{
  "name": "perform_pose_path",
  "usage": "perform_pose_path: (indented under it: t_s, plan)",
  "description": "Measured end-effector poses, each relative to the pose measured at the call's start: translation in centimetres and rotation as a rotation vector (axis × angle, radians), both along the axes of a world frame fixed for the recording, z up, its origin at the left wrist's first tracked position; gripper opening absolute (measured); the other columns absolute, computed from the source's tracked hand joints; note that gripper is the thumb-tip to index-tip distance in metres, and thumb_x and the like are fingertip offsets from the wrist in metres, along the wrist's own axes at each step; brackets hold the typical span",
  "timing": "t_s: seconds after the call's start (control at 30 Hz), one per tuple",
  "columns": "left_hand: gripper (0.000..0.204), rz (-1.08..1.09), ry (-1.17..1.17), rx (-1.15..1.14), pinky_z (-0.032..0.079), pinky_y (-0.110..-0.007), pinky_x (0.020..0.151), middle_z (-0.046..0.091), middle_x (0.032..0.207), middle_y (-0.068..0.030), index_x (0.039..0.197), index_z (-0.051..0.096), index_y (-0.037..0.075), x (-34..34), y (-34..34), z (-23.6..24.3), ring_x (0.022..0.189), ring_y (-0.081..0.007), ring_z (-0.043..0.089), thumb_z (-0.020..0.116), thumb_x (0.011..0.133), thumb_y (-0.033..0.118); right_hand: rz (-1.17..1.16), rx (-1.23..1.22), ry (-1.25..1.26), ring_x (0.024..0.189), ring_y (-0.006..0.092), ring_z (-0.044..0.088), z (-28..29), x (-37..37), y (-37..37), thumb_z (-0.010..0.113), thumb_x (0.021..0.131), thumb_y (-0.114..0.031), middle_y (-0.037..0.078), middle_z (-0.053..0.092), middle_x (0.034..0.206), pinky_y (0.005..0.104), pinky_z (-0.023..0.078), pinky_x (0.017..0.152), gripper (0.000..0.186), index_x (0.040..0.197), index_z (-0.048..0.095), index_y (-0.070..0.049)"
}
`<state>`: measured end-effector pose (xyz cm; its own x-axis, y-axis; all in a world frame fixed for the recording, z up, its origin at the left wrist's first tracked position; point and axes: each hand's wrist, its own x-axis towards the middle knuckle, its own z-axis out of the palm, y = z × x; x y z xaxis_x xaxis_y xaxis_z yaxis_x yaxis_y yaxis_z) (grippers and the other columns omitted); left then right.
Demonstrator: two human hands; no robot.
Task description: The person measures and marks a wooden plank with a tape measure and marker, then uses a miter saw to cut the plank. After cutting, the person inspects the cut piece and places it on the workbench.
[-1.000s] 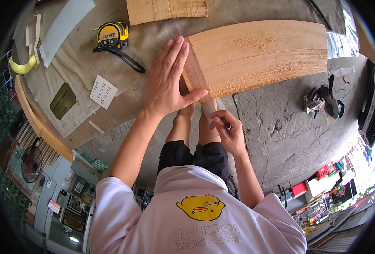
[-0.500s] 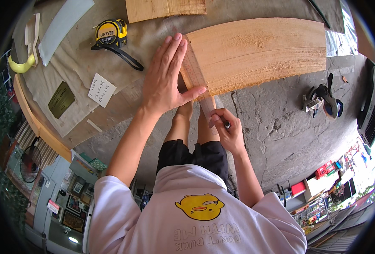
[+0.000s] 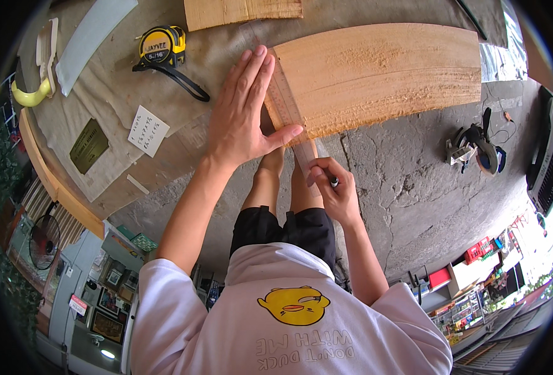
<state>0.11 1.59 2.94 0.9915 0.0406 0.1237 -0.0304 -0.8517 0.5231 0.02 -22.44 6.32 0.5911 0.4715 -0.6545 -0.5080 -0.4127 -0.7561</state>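
A clear plastic ruler (image 3: 287, 103) lies across the left end of a curved wooden board (image 3: 382, 75) with rough, fuzzy edges. My left hand (image 3: 242, 115) rests flat along that end, fingers stretched out and thumb pressing over the ruler. The ruler's near end sticks out past the board toward me. There my right hand (image 3: 335, 187) pinches it between thumb and fingers, and a dark pen (image 3: 334, 182) is also tucked in that grip. Most of the pen is hidden by the fingers.
A yellow and black tape measure (image 3: 162, 47) with a strap sits left of my left hand. Nearby lie a handwritten paper note (image 3: 148, 131) and a dark green card (image 3: 89, 146). Another wooden piece (image 3: 242, 11) is beyond. A power tool (image 3: 476, 147) stands on the concrete floor, right.
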Motion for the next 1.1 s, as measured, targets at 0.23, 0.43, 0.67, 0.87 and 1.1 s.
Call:
perform_pose_path:
  t_s: [0.23, 0.43, 0.67, 0.87, 1.1]
  plan:
    - [0.104, 0.018, 0.029, 0.023, 0.027, -0.051, 0.115, 0.028, 0.156, -0.0163, 0.150, 0.027, 0.002, -0.1, -0.2, 0.3, 0.143, -0.0350, 0.028, 0.064, 0.078, 0.067, -0.373, -0.256, -0.157, 0.067, 0.0093, 0.047, 0.5, 1.0, -3.2, 0.051, 0.100, -0.013, 0.002, 0.055, 0.079, 0.0257, 0.043, 0.062, 0.014, 0.106, 0.057, -0.002]
    - [0.100, 0.021, -0.013, 0.017, 0.027, -0.052, 0.115, 0.027, 0.156, -0.0167, 0.149, 0.029, 0.002, -0.5, -0.1, -0.3, 0.144, -0.0349, 0.027, 0.063, 0.080, 0.066, -0.057, -0.342, -0.549, 0.065, 0.0078, 0.042, 4.9, 11.5, -1.4, 0.040, 0.105, -0.015, 0.000, 0.052, 0.076, 0.0253, 0.037, 0.059, 0.025, 0.120, 0.055, -0.003]
    - [0.098, 0.008, 0.012, -0.027, 0.027, -0.055, 0.113, 0.031, 0.154, -0.0189, 0.148, 0.030, 0.002, -0.4, -0.5, 0.2, 0.142, -0.0399, 0.029, 0.066, 0.080, 0.062, 0.090, 0.052, -0.933, 0.065, 0.0077, 0.039, 2.3, 20.8, 5.0, 0.046, 0.104, -0.023, -0.001, 0.045, 0.072, 0.0254, 0.033, 0.057, 0.022, 0.114, 0.054, -0.004]
    - [0.098, 0.016, 0.041, 0.019, 0.025, -0.051, 0.116, 0.025, 0.157, -0.0157, 0.150, 0.026, 0.001, -0.6, -0.4, 0.1, 0.145, -0.0354, 0.024, 0.060, 0.083, 0.065, -0.055, 0.062, -1.047, 0.060, 0.0060, 0.030, 0.3, 24.1, 9.2, 0.044, 0.105, -0.026, -0.005, 0.033, 0.067, 0.0258, 0.028, 0.051, 0.023, 0.101, 0.053, -0.006]
    - [0.097, 0.027, 0.050, 0.006, 0.026, -0.051, 0.116, 0.026, 0.158, -0.0144, 0.150, 0.026, 0.002, -0.7, -0.4, 0.3, 0.146, -0.0327, 0.024, 0.060, 0.083, 0.064, -0.182, 0.208, -1.132, 0.060, 0.0100, 0.044, -1.5, 28.8, 11.0, 0.047, 0.104, -0.027, -0.001, 0.050, 0.070, 0.0235, 0.037, 0.057, 0.023, 0.103, 0.056, -0.006]
